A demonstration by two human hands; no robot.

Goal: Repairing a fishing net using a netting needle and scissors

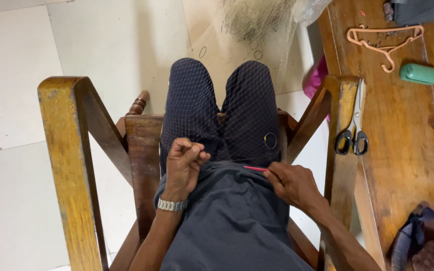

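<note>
left hand (184, 163): fingers curling shut, pinching a fold of the net (217, 105) at the lap; one wristwatch (172, 205) sitting on the wrist
right hand (292, 184): fingers closing tight around one thin pink netting needle (255, 168), its tip pointing toward the left hand
net: one fine mesh, draping over both knees and running out onto the floor (21, 75) ahead
chair (71, 150): one wooden armchair, the person sitting in it
desk (403, 125): wooden, lying to the right, carrying one pair of scissors (353, 131), one pink hanger (384, 39), one green case (420, 74)
cloth (413, 236): one dark bundle lying at the desk's near end
</note>
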